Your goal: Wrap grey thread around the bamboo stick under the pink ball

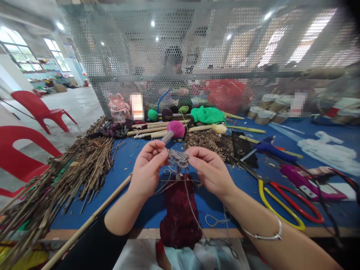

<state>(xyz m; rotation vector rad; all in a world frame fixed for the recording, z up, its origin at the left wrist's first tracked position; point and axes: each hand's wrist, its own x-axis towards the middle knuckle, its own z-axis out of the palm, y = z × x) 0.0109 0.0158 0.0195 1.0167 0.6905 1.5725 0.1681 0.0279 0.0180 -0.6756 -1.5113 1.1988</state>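
Note:
A loose tangle of grey cord (178,159) stretches between my two hands over the blue table. My left hand (149,167) pinches its left side with thumb and forefinger. My right hand (211,170) pinches the right side, also closed. Loose cord ends hang below, over a dark red cloth (180,210) at the table's front edge. A bamboo stick (108,202) runs up from the lower left behind my left hand, seemingly in line with a magenta ball head (176,129) on a grey-wrapped neck. Whether my left fingers also grip the stick is hidden.
Dry twigs (92,176) pile up left. Scissors with red and yellow handles (292,204), a blue-handled tool (270,148) and a magenta glue gun (312,183) lie right. Behind are plant scraps (205,141), ball-headed sticks and a perforated metal screen (135,48), with a person beyond.

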